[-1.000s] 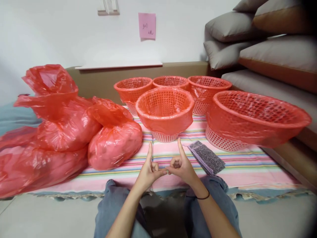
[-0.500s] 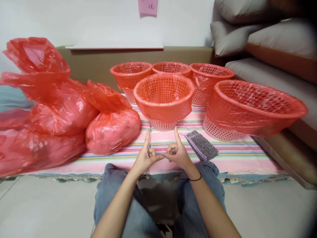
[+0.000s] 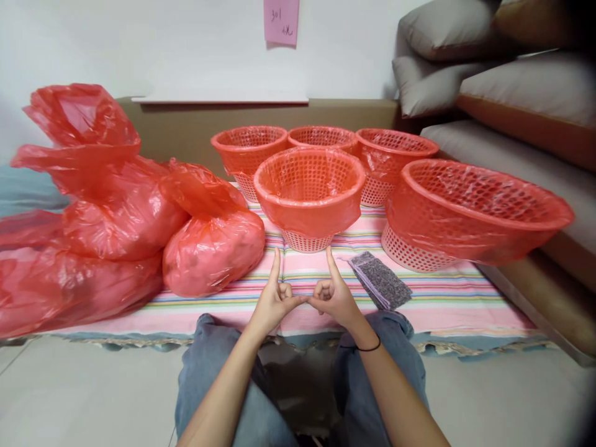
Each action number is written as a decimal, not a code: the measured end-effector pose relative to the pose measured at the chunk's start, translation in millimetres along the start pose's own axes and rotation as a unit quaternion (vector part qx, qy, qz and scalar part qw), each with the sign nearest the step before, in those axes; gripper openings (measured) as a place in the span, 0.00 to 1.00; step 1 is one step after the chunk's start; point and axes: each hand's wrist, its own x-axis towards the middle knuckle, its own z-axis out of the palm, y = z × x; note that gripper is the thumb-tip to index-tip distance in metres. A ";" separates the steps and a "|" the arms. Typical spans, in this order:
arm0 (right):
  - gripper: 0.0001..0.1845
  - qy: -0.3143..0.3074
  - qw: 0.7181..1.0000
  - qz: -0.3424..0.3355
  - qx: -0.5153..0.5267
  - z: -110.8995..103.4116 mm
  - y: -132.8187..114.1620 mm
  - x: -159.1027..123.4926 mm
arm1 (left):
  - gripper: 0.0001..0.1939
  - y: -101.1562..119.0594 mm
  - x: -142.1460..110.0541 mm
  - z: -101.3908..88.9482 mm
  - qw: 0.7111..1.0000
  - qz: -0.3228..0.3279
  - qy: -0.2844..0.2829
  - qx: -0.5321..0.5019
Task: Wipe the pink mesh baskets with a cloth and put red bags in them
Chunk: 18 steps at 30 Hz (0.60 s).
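Note:
My left hand [image 3: 275, 300] and my right hand [image 3: 333, 297] are over the striped cloth [image 3: 298, 285], above my knees. Both have the index finger stretched forward and the thumb pointing inward, while the other fingers are curled. The two thumb tips meet in the middle. Neither hand holds anything. Just beyond the index fingertips stands a red mesh basket [image 3: 310, 214] lined with a red plastic bag. Right of my right hand lies a folded grey cloth [image 3: 382, 282] with a purple edge. To the left of my left hand rests a filled red plastic bag [image 3: 212, 254].
Three more bag-lined baskets, including the back left one [image 3: 249, 152], stand in a row behind. Another large basket [image 3: 479, 208] is at right. More filled red bags [image 3: 116, 217] pile up at left. Grey cushions [image 3: 526, 93] are stacked at right. A pink note [image 3: 281, 22] hangs on the wall.
The view has tilted up slightly, so everything sits lower and more of the pink note shows. My hands keep the same pose with thumbs touching.

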 end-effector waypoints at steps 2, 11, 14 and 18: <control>0.68 -0.004 1.000 -0.004 -0.001 0.6 2.0 0.4 | 0.63 -0.4 0.4 0.4 1.000 0.002 0.005 -0.004; 0.66 -0.005 1.000 -0.001 -0.008 -0.3 6.4 2.2 | 0.62 -3.1 2.4 -1.0 1.000 0.001 -0.003 0.001; 0.60 -0.009 1.000 -0.006 -0.011 -3.0 -2.5 3.9 | 0.60 -4.0 2.5 -2.7 1.000 0.014 0.000 0.003; 0.19 -0.008 0.998 -0.054 -0.038 -12.9 -45.1 -7.4 | 0.40 -9.0 2.6 -10.9 0.994 0.011 0.003 0.108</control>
